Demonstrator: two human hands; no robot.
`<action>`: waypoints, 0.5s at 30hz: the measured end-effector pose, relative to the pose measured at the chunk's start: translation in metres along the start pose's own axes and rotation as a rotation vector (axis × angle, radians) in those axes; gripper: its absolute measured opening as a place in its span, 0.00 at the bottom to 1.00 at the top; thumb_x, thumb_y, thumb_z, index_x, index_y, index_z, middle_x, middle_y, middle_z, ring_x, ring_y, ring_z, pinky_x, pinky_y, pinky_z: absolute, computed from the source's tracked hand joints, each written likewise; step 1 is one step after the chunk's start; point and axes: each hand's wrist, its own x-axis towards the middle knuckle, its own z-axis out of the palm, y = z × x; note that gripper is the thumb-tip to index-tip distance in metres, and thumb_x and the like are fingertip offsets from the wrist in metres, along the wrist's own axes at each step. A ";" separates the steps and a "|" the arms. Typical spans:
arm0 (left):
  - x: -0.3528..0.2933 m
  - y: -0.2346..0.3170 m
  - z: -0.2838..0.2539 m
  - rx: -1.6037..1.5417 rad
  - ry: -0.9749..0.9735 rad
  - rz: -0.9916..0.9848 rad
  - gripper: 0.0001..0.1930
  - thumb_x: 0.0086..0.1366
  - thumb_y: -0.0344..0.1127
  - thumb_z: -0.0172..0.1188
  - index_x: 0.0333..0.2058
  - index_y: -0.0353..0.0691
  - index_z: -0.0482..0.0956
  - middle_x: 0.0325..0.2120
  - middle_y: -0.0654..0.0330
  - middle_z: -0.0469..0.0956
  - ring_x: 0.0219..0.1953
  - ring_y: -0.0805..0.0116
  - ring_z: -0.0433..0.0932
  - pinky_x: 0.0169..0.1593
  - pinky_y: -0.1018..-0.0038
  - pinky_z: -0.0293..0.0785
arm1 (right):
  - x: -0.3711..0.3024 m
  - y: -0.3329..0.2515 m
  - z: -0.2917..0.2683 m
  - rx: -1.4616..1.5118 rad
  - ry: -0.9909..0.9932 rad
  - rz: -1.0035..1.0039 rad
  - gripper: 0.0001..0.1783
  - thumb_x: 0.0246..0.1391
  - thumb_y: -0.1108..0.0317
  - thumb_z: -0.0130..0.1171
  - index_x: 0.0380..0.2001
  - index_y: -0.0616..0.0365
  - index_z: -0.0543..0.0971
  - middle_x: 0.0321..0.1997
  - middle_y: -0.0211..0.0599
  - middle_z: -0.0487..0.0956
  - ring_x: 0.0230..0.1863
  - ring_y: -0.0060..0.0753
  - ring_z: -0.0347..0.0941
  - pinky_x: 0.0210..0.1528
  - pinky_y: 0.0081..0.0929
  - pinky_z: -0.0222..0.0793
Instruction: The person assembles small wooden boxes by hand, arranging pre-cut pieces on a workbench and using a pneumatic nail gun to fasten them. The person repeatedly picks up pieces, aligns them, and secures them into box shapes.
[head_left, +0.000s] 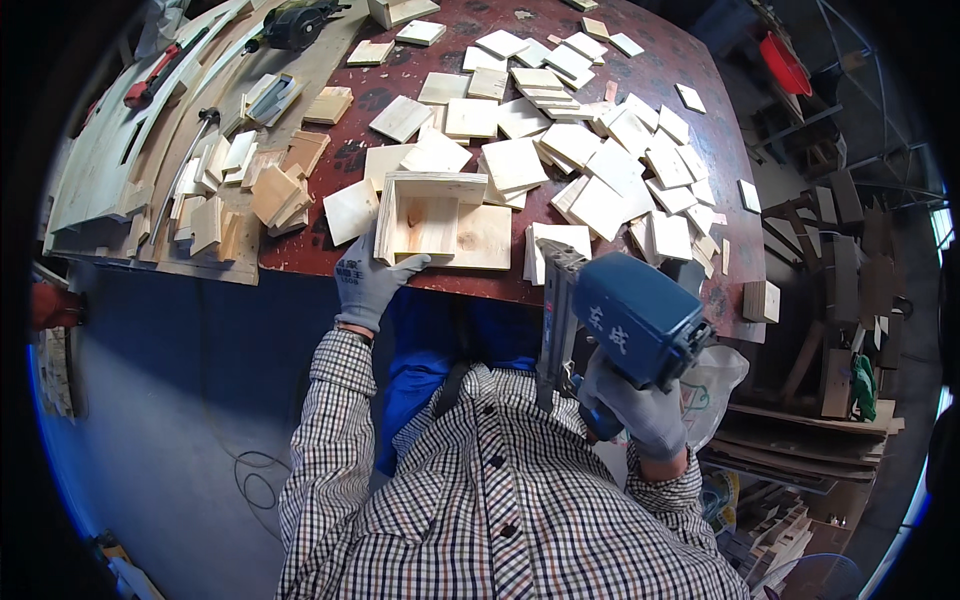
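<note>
At the near edge of the red-brown table point(300, 245) sits a small wooden assembly point(430, 187): two upright strips meet in a corner, with a square board beside and beneath them. My left hand point(366, 290), in a grey glove, grips its near left corner, thumb lying along the near edge. A blue cordless nail gun point(638, 315) with a grey nose and magazine is held by my gloved right hand point(640, 405). Its nose points away from me, beside a small stack of boards point(562, 238), to the right of the assembly and apart from it.
Many loose square wood pieces point(512, 163) cover the table's middle and right. Offcuts, a hammer point(207, 117) and a red-handled tool point(140, 92) lie on long planks at left. One wood block point(761, 301) rests at the right edge. Stacked boards point(800, 445) stand lower right.
</note>
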 end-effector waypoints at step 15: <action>-0.007 -0.014 0.016 0.125 0.020 0.008 0.44 0.52 0.64 0.77 0.61 0.41 0.77 0.46 0.50 0.85 0.47 0.52 0.85 0.49 0.61 0.83 | 0.067 -0.017 0.080 -0.093 -0.161 0.043 0.07 0.59 0.71 0.63 0.36 0.65 0.82 0.24 0.34 0.82 0.23 0.22 0.79 0.29 0.23 0.79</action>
